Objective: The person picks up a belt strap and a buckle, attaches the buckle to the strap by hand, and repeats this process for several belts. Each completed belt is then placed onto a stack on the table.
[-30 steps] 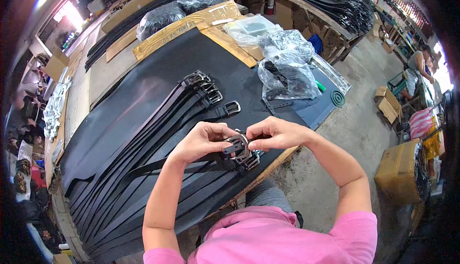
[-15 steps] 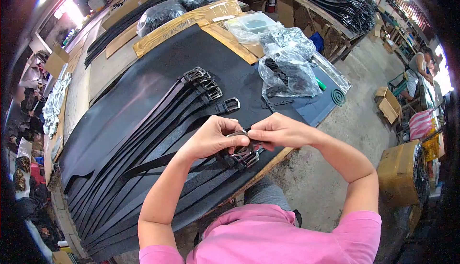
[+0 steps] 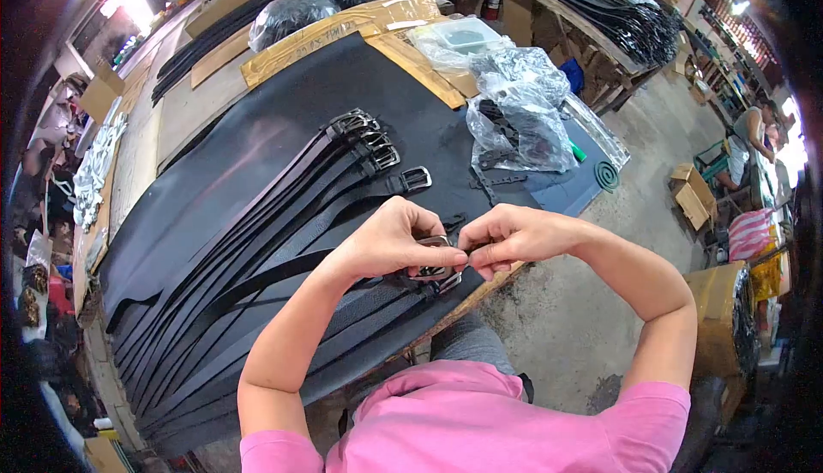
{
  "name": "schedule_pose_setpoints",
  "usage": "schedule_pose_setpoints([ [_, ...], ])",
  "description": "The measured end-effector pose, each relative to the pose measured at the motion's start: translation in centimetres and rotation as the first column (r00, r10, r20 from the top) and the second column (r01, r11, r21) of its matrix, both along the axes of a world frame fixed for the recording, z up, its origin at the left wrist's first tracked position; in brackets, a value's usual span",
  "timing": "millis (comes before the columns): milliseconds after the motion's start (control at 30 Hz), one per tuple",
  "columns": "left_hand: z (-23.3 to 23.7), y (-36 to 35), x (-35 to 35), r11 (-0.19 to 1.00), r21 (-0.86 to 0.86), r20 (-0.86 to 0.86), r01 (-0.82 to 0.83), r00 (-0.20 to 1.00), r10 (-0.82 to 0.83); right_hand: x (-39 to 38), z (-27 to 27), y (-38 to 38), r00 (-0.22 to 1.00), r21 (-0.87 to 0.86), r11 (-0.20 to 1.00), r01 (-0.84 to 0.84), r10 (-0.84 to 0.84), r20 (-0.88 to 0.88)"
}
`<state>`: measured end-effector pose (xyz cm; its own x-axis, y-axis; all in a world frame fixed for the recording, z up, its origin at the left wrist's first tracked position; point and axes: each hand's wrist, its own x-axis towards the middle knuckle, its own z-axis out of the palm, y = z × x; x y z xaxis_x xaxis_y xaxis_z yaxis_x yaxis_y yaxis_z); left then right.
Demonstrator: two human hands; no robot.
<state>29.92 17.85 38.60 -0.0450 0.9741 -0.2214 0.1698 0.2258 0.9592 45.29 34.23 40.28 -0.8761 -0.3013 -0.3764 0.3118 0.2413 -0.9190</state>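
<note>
My left hand [image 3: 403, 241] is closed around a metal belt buckle [image 3: 435, 253], thumb laid across its front. Close against it on the right, my right hand [image 3: 513, 237] pinches with thumb and fingertips; whatever is between them is too small or hidden to make out. A black belt [image 3: 296, 263] runs from beneath my left hand towards the left. Beyond my hands lies a row of black belts [image 3: 287, 190] with silver buckles [image 3: 377, 149] at their near-right ends. One buckled belt end [image 3: 416, 179] sits apart, and more buckles [image 3: 447, 283] show partly below my fingers.
A black sheet [image 3: 206, 190] covers the worktable. Clear plastic bags [image 3: 523, 121] with black parts, a green coil [image 3: 606, 176] and cardboard [image 3: 343, 27] lie on it. Cartons [image 3: 693, 197] stand on the floor to the right, where another person [image 3: 754, 138] sits at a bench.
My right hand has drawn slightly away from the buckle, its fingers now curled at the edge. My left thumb has shifted across the buckle, and both forearms have moved a little outward.
</note>
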Motion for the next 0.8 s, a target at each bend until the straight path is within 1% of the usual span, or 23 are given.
schedule_pose_setpoints([
  [67, -0.1, -0.1, 0.1, 0.998, 0.045, -0.03, -0.038, 0.999, 0.039, 0.0, 0.1, -0.4, 0.998, 0.065, 0.996, 0.06, -0.058, -0.036],
  [100, -0.4, -0.2, 0.1, 0.999, 0.046, -0.007, -0.021, 1.0, 0.022, 0.0, 0.6, -0.8, 0.995, 0.158, 0.983, 0.09, -0.081, -0.063],
  [133, -0.9, -0.5, -0.2, 0.999, 0.045, 0.015, -0.02, 1.0, 0.019, 0.0, 0.6, -0.9, 0.989, 0.188, 0.974, 0.126, -0.11, -0.094],
  [167, -1.2, -0.7, -0.3, 0.983, 0.182, -0.184, -0.015, 0.982, 0.049, -0.1, 0.5, -1.1, 0.98, 0.213, 0.963, 0.162, -0.132, -0.146],
  [200, -1.5, -1.0, -0.4, 0.955, 0.296, -0.376, 0.024, 0.922, 0.093, -0.2, 0.6, -0.9, 0.98, 0.239, 0.952, 0.189, -0.167, -0.112],
  [233, -1.6, -1.7, -0.5, 0.927, 0.374, -0.386, -0.005, 0.909, 0.161, -0.4, 0.5, -0.5, 0.974, 0.25, 0.942, 0.224, -0.205, -0.098],
  [267, -1.7, -2.6, -0.5, 0.893, 0.45, -0.394, -0.02, 0.893, 0.218, -0.4, 0.5, -0.2, 0.958, 0.211, 0.934, 0.287, -0.276, -0.084],
  [300, -2.2, -3.7, -0.8, 0.88, 0.472, -0.418, -0.049, 0.866, 0.273, -0.6, 1.0, 0.3, 0.94, 0.197, 0.919, 0.342, -0.335, -0.071],
  [333, -3.0, -4.8, -1.4, 0.86, 0.499, -0.469, -0.106, 0.802, 0.371, -0.6, 1.0, 1.2, 0.907, 0.159, 0.895, 0.417, -0.399, -0.135],
  [367, -3.9, -6.2, -2.2, 0.836, 0.526, -0.515, -0.154, 0.725, 0.458, -0.5, 0.3, 2.5, 0.823, 0.083, 0.824, 0.561, -0.544, -0.167],
  [400, -4.3, -7.8, -2.7, 0.81, 0.554, -0.556, -0.194, 0.637, 0.533, -0.3, -0.9, 6.6, 0.835, 0.006, 0.853, 0.522, -0.51, -0.204],
  [433, -3.1, -10.1, -3.4, 0.861, 0.4, -0.577, -0.314, 0.644, 0.503, 0.5, -2.6, 9.9, 0.63, -0.037, 0.68, 0.732, -0.697, -0.343],
  [467, -4.2, -12.4, -4.9, 0.799, 0.515, -0.548, -0.311, 0.597, 0.586, 0.7, -1.2, 10.9, 0.537, -0.105, 0.589, 0.801, -0.785, -0.307],
  [500, -3.7, -14.9, -6.0, 0.793, 0.512, -0.625, -0.331, 0.489, 0.608, 1.3, -3.5, 16.1, 0.402, -0.191, 0.489, 0.851, -0.842, -0.36],
  [533, -3.4, -17.8, -7.5, 0.795, 0.479, -0.68, -0.372, 0.415, 0.604, 1.5, -1.2, 16.1, 0.454, -0.257, 0.511, 0.82, -0.855, -0.252],
  [567, -3.4, -21.1, -9.2, 0.822, 0.45, -0.825, -0.349, 0.188, 0.532, 1.5, -1.2, 16.8, 0.377, -0.242, 0.466, 0.851, -0.863, -0.337],
  [600, -2.3, -24.2, -9.7, 0.766, 0.446, -0.834, -0.463, 0.096, 0.544, 2.0, -1.3, 18.0, 0.295, -0.225, 0.414, 0.882, -0.858, -0.421],
  [633, -1.6, -27.7, -10.6, 0.697, 0.448, -0.852, -0.56, -0.031, 0.522, 2.4, -1.4, 19.3, 0.346, -0.259, 0.447, 0.856, -0.868, -0.356],
  [667, -0.1, -30.7, -11.1, 0.653, 0.433, -0.884, -0.622, -0.154, 0.441, 2.8, -1.4, 20.3, 0.389, -0.292, 0.468, 0.834, -0.874, -0.29],
  [700, 1.0, -33.7, -11.4, 0.618, 0.509, -0.858, -0.6, -0.291, 0.424, 2.9, -1.3, 20.1, 0.45, -0.287, 0.519, 0.805, -0.85, -0.272],
  [733, 0.6, -38.7, -13.2, 0.514, 0.519, -0.842, -0.683, -0.309, 0.441, 2.8, -2.9, 21.6, 0.477, -0.316, 0.531, 0.786, -0.847, -0.235],
  [767, 0.9, -44.2, -15.0, 0.475, 0.494, -0.851, -0.728, -0.294, 0.434, 2.4, -3.5, 20.9, 0.405, -0.246, 0.469, 0.848, -0.873, -0.27],
  [800, 2.1, -48.0, -15.2, 0.439, 0.501, -0.844, -0.746, -0.307, 0.44, 1.6, -3.5, 19.0, 0.434, -0.155, 0.494, 0.856, -0.848, -0.305],
])
